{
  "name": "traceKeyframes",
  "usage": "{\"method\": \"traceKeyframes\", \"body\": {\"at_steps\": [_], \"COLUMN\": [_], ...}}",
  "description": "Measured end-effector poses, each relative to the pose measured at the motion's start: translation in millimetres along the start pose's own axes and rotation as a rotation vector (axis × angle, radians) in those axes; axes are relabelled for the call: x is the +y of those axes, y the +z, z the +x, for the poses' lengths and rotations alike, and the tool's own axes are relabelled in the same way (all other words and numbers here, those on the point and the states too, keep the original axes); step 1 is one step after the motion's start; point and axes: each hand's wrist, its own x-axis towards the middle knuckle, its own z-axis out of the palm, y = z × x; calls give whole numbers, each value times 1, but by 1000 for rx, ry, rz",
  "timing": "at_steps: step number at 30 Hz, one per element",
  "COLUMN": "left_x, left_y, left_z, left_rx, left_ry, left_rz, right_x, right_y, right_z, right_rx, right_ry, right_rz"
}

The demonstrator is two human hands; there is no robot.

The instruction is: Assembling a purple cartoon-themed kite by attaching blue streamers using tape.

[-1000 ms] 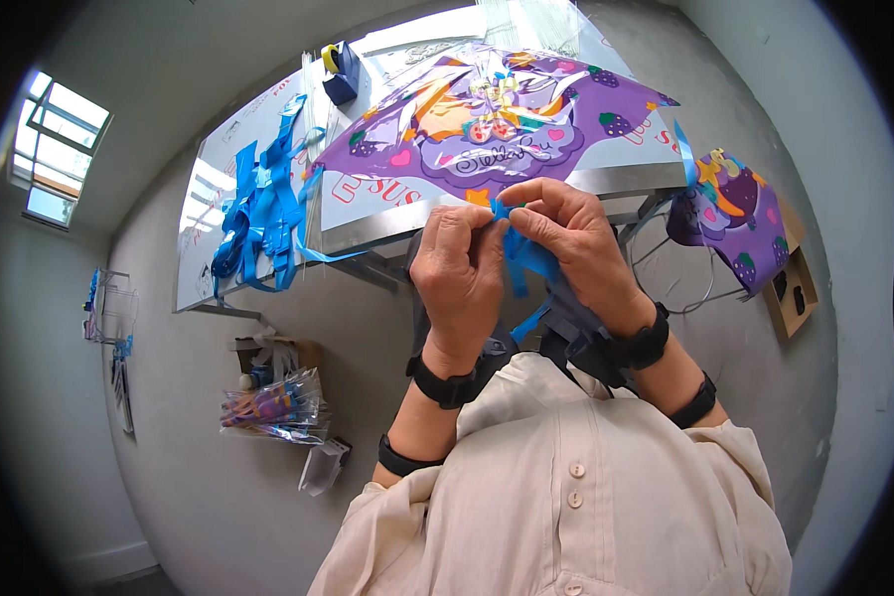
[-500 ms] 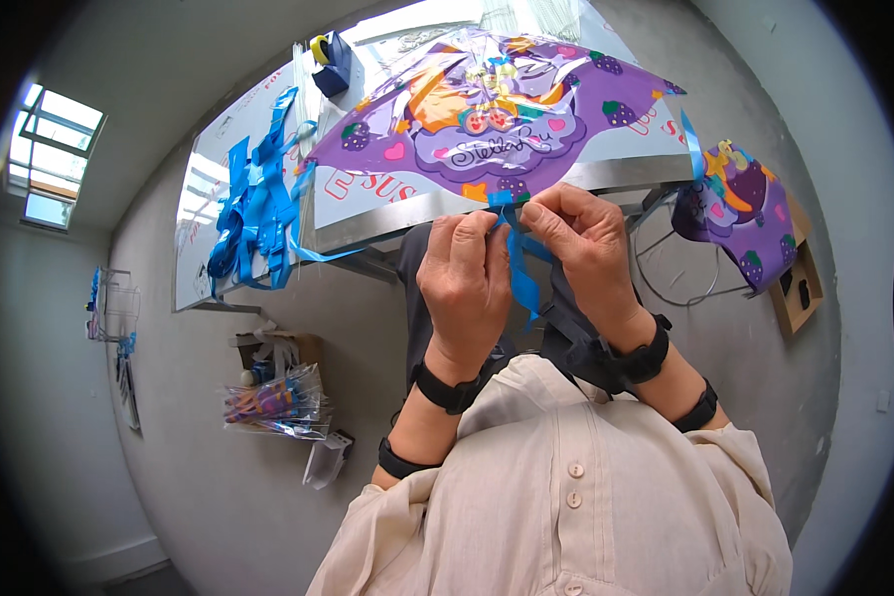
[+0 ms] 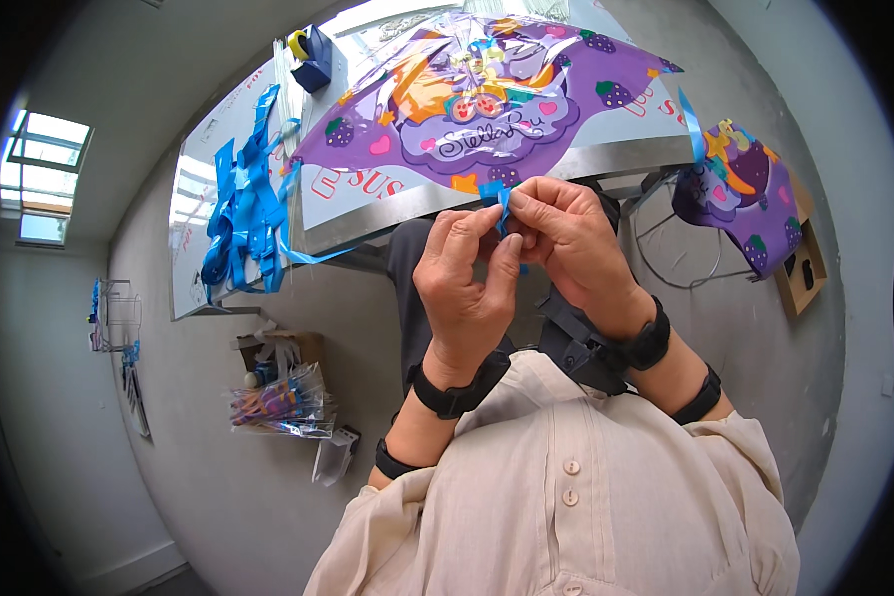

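A purple kite [image 3: 611, 94] with a cartoon print lies across the table, its lower tip at the near edge. From that tip comes a blue ribbon [image 3: 504, 202], pinched just off the edge between the fingertips of both hands. My left hand [image 3: 464, 278] grips it with thumb and forefinger, the other fingers curled. Close beside it, my right hand [image 3: 576, 243] presses the ribbon between thumb and bent forefinger. Part of the ribbon is hidden behind the fingers.
The table [image 3: 387, 221] has a metal near edge. On its left lie a heap of blue ribbons [image 3: 253, 223] and a dark blue tape dispenser [image 3: 314, 62]. Another purple kite [image 3: 740, 204] hangs over a stool at right. Clear-wrapped packs [image 3: 286, 405] lie on the floor at left.
Both hands have drawn together at the kite's tip. The ribbon's hanging loop is now gathered up between the fingers, and my left thumb has come into view.
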Motion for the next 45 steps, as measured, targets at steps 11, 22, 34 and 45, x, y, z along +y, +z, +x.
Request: {"method": "traceKeyframes", "body": {"at_steps": [11, 22, 34, 45], "left_x": [-15, -178, -55, -44], "left_y": [-9, -299, -154, 76], "left_z": [8, -22, 31, -43], "left_rx": [6, 652, -15, -280], "left_ry": [-520, -895, -345, -911], "left_rz": [-537, -346, 280, -872], "right_x": [-9, -174, -121, -13], "right_y": [1, -193, -75, -89], "right_z": [1, -40, -27, -6], "right_rx": [-86, 167, -268, 168], "right_ry": [-93, -442, -185, 164], "right_rz": [-224, 662, 118, -217]}}
